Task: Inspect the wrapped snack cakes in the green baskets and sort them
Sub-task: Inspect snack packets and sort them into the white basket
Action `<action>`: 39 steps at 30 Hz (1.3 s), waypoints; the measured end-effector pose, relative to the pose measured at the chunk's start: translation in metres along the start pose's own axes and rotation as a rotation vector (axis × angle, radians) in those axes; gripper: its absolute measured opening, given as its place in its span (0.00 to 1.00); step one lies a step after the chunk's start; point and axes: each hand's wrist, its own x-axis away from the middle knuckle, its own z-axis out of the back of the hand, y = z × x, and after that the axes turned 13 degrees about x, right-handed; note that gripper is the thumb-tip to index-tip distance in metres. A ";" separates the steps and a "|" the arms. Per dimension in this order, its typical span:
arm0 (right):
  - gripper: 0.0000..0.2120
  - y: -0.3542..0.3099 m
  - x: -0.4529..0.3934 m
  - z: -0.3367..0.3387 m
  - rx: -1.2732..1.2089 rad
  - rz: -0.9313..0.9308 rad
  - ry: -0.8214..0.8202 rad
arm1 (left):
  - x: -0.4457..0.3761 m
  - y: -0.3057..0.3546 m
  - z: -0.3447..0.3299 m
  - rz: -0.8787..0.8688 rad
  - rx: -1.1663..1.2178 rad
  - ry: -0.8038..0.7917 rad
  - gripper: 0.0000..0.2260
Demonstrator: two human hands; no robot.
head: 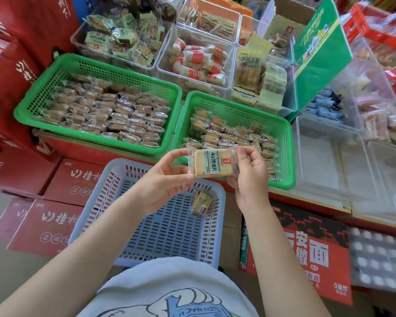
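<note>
Both hands hold one wrapped snack cake [212, 162] flat, label up, above the front rim of the right green basket. My left hand [167, 179] pinches the wrapper's left end; my right hand [249, 172] pinches its right end. The left green basket [62, 67] is packed with rows of wrapped cakes [114, 110]. The right green basket [281, 138] holds fewer cakes [233, 133], mostly in its front half. A pale blue basket [151, 239] stands below my hands with a single wrapped cake [201, 202] near its far right corner.
Clear bins of other wrapped snacks [192, 58] stand behind the green baskets. Clear bins [329, 161] sit at the right. Red cartons [62, 179] lie at the left and under the blue basket, and a green sign board [318, 49] leans at the back right.
</note>
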 end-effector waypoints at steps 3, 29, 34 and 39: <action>0.08 0.000 -0.003 0.000 -0.045 -0.035 0.001 | -0.004 -0.001 0.001 0.045 -0.006 0.017 0.28; 0.15 0.019 -0.128 -0.039 0.508 -0.002 -0.126 | -0.129 0.025 0.040 -0.221 -0.932 0.474 0.16; 0.13 0.028 -0.177 -0.063 0.682 0.161 -0.114 | -0.153 0.023 0.063 -0.238 -1.146 0.512 0.17; 0.11 0.065 -0.207 -0.092 1.083 0.492 -0.237 | -0.175 0.015 0.083 -0.279 -1.521 0.396 0.24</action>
